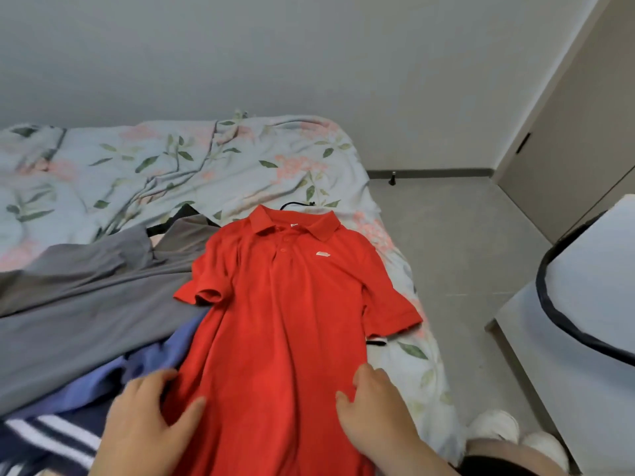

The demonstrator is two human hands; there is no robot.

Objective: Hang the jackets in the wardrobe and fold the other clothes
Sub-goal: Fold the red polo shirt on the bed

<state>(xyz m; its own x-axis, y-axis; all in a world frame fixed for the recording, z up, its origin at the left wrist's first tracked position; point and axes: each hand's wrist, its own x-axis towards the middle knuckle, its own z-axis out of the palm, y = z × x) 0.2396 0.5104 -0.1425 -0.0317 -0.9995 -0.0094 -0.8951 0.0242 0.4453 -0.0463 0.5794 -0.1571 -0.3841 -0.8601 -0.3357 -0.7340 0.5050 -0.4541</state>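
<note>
A red polo shirt [288, 304] lies face up and spread out on the bed [144, 166], collar away from me. My left hand [144, 417] holds its lower left edge, thumb on top of the cloth and fingers curled at the side. My right hand [374, 403] holds the lower right edge the same way. To the left lie a grey garment [79, 304] and a blue garment [151, 362] partly under the shirt. A dark garment with white stripes [44, 438] lies at the lower left.
The bed has a floral sheet and its right edge runs beside grey floor [457, 252]. A white cabinet or table [563, 372] with a dark-rimmed white object [591, 280] stands at the right. White shoes [498, 427] are on the floor. A door [567, 142] is at far right.
</note>
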